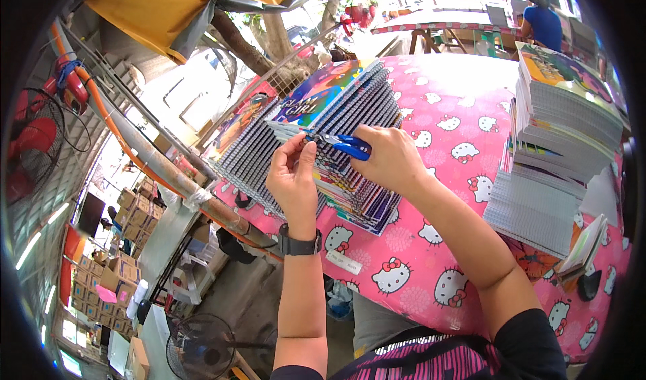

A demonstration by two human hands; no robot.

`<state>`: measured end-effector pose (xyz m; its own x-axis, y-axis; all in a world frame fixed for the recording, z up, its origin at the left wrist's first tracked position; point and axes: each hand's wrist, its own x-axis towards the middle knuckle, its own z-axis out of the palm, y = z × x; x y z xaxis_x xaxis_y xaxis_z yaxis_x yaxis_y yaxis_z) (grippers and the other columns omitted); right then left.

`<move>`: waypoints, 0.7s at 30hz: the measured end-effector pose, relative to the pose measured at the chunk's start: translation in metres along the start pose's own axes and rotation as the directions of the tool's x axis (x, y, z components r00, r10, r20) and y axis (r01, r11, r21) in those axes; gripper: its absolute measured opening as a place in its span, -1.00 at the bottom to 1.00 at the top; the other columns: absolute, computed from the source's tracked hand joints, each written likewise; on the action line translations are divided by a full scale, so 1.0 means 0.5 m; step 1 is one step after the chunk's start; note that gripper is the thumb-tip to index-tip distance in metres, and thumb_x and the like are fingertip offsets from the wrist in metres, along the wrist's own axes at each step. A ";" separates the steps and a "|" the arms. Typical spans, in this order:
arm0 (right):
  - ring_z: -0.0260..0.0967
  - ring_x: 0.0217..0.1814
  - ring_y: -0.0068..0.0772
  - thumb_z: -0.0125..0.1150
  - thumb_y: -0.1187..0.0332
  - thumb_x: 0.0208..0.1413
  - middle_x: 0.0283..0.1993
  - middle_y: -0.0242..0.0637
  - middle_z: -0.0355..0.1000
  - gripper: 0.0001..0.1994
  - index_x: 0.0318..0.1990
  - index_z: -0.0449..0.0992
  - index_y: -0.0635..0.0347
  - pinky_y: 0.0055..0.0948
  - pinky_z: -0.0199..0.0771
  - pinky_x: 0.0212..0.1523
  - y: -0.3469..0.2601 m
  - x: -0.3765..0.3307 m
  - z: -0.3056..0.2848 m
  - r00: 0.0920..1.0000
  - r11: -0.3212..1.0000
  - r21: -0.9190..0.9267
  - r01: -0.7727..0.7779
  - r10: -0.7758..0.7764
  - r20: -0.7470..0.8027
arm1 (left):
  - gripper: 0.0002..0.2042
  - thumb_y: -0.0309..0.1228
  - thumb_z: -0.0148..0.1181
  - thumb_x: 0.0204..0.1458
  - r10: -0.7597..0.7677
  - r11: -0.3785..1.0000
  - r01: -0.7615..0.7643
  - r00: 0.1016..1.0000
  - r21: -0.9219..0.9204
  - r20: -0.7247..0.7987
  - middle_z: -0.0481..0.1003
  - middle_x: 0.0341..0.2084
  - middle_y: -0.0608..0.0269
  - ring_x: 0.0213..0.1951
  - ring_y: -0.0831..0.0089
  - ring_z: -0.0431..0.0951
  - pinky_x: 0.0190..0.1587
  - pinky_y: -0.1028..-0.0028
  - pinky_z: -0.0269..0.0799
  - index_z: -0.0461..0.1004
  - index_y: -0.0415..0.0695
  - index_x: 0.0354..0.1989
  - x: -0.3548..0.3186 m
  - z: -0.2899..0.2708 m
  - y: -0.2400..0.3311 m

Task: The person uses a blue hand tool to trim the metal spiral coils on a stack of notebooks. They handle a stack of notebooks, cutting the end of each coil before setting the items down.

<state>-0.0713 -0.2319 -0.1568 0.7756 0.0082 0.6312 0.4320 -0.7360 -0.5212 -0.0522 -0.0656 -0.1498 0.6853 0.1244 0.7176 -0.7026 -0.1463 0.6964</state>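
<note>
A tall stack of spiral notebooks with colourful covers stands in front of me, its dark coil bindings facing right. At the near corner of the top notebook, my left hand pinches thumb and fingers together by the coil's end. My right hand is closed around blue-handled pliers. Their metal jaws reach the same corner, right beside my left fingertips. What exactly lies between the jaws is too small to make out. A second stack of spiral notebooks leans just to the left.
A pink patterned cloth covers the table. Tall piles of unbound booklets rise at the right. An orange cable runs along a slanting pipe at the left. Fans and cardboard boxes stand beyond. A person in blue sits far right.
</note>
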 end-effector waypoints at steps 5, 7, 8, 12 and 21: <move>0.42 -0.20 -0.09 0.26 0.24 -0.22 -0.35 -0.15 0.42 -0.67 -0.26 0.44 0.19 -0.15 0.41 -0.15 0.012 -0.018 0.004 0.998 1.000 0.000 0.013 -0.013 -0.061 | -0.78 -0.50 0.25 0.02 0.030 0.999 -0.030 1.000 -0.031 0.006 0.49 -0.35 0.31 -0.33 0.62 0.46 -0.24 0.63 0.40 0.49 -0.27 -0.16 -0.003 0.002 -0.004; 0.38 -0.13 -0.11 0.27 0.25 -0.23 -0.30 -0.16 0.40 -0.65 -0.24 0.43 0.18 -0.15 0.37 -0.12 0.020 -0.016 0.019 0.982 0.994 -0.057 0.097 -0.104 -0.154 | -0.78 -0.51 0.24 0.02 0.019 0.998 -0.018 1.000 -0.059 0.011 0.49 -0.35 0.31 -0.33 0.63 0.46 -0.24 0.63 0.40 0.48 -0.27 -0.15 -0.003 0.001 -0.006; 0.36 -0.10 -0.12 0.27 0.25 -0.23 -0.28 -0.17 0.39 -0.64 -0.22 0.43 0.18 -0.15 0.35 -0.10 0.021 -0.015 0.022 0.968 0.987 -0.087 0.138 -0.153 -0.199 | -0.78 -0.51 0.24 0.02 0.015 0.997 -0.014 1.000 -0.072 0.012 0.49 -0.35 0.31 -0.33 0.63 0.46 -0.24 0.63 0.40 0.48 -0.27 -0.15 -0.002 0.001 -0.006; 0.33 -0.04 -0.15 0.28 0.25 -0.23 -0.23 -0.17 0.39 -0.62 -0.20 0.42 0.17 -0.17 0.30 -0.07 0.006 -0.022 0.007 0.988 0.993 -0.085 0.079 -0.089 -0.123 | -0.79 -0.52 0.24 0.02 0.005 0.994 -0.004 1.000 -0.110 0.013 0.49 -0.35 0.31 -0.33 0.63 0.47 -0.23 0.64 0.39 0.48 -0.27 -0.15 -0.003 -0.005 -0.008; 0.41 -0.33 -0.11 0.27 0.30 -0.25 -0.42 -0.21 0.39 -0.69 -0.26 0.47 0.14 -0.17 0.42 -0.25 0.009 -0.016 0.017 0.998 0.999 -0.003 0.036 -0.036 -0.047 | -0.79 -0.53 0.25 0.00 0.016 0.991 -0.016 1.000 -0.136 -0.001 0.50 -0.36 0.31 -0.33 0.63 0.47 -0.23 0.64 0.40 0.49 -0.27 -0.17 -0.003 -0.001 -0.009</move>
<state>-0.0717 -0.2296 -0.1693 0.7369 0.0028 0.6760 0.4580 -0.7376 -0.4962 -0.0502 -0.0646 -0.1543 0.6740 0.1232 0.7284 -0.7328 -0.0135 0.6803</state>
